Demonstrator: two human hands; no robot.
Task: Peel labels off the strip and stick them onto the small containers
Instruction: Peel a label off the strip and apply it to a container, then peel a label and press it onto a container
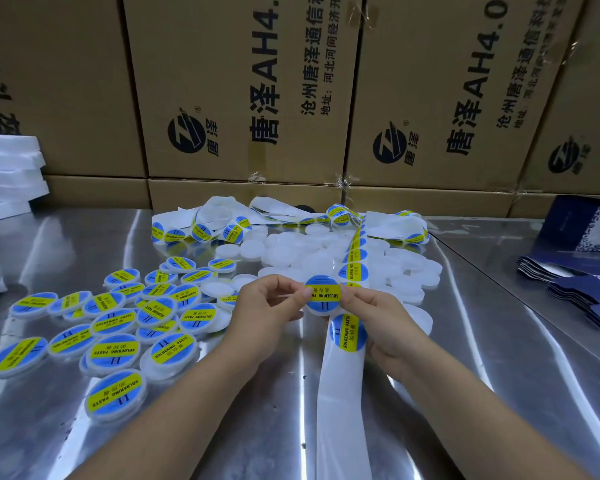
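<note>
Both hands meet over the table's middle around one small white container (321,311) with a round blue-and-yellow label (323,295) on its top. My left hand (269,299) pinches the container's left edge. My right hand (378,318) presses a thumb on the label's right side and also holds the white label strip (342,386). The strip runs from the far pile, under my right hand, and off the front edge. One label (347,332) sits on the strip just below the container.
Labelled containers (113,349) lie scattered at the left. A heap of bare white containers (312,251) and coiled strip (222,220) sits behind my hands. Cardboard boxes (243,98) wall the back. Dark blue packets (575,292) lie at the right, white foam (7,171) at the far left.
</note>
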